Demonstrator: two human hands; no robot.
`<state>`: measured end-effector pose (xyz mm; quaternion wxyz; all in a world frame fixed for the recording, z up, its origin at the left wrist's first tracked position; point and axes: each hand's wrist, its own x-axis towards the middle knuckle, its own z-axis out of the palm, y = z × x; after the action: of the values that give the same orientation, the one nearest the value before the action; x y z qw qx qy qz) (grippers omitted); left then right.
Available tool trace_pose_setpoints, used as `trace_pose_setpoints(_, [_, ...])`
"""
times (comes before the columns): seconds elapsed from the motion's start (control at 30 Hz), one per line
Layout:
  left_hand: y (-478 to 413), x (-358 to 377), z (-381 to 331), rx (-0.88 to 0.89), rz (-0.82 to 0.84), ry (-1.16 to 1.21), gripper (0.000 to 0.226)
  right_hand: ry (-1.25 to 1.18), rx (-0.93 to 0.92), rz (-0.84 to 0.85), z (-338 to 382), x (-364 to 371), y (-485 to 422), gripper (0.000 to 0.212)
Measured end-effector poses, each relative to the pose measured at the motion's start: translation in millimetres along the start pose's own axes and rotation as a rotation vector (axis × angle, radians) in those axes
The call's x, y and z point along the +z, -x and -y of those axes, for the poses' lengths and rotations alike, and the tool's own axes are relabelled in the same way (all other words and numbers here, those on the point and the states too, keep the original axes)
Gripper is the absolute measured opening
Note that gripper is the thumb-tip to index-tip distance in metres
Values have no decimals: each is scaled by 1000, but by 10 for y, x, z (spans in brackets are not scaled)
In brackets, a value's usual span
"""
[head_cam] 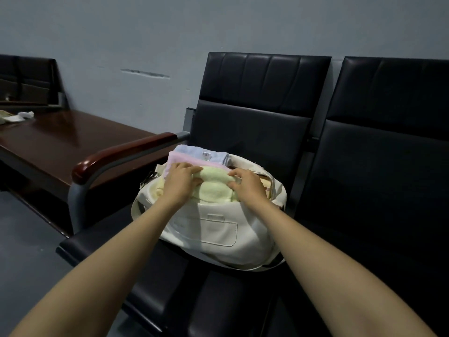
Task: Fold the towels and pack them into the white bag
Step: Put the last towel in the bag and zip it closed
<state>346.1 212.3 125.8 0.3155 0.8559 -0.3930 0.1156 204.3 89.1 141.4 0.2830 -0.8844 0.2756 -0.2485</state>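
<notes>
Fingers (192, 168) of the left hand (181, 182) curled over the upper fold of the yellow towel (215, 190), thumb underneath: a pinch grip. Right hand (249, 186) does the same at the towel's other end, fingers bent, thumb tucked against the cloth. Both hold that one towel and nothing else.

Yellow towel sits folded in the mouth of the white bag (218, 233), lower part inside, top fold above the rim. Just behind it and touching: pink towel (184, 158), then blue towel (194, 151), both folded and standing out past the bag's far rim. Blue one carries a barcode label. How deep those two sit: cannot tell.

Bag rests on the black seat (170, 276), toward its back edge and the armrest (121, 154) side, zip open.

Handling, as judged: terry cloth, light, soft, no stiffness. Folds would likely slump if lifted by one corner. Best taken at both ends of the folded edge, as now, and pressed down evenly. Bag walls look limp too, so the rim may fold inward under the push.
</notes>
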Motion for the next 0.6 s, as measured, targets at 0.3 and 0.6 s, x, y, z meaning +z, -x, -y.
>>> trace_pose_setpoints(0.3, [441, -531, -542, 220, 70, 88, 34, 43, 26, 49, 79, -629, 560, 53])
trace_pose_setpoints(0.6, [1559, -866, -1441, 244, 293, 236, 22, 137, 110, 106, -91, -1672, 1897, 46])
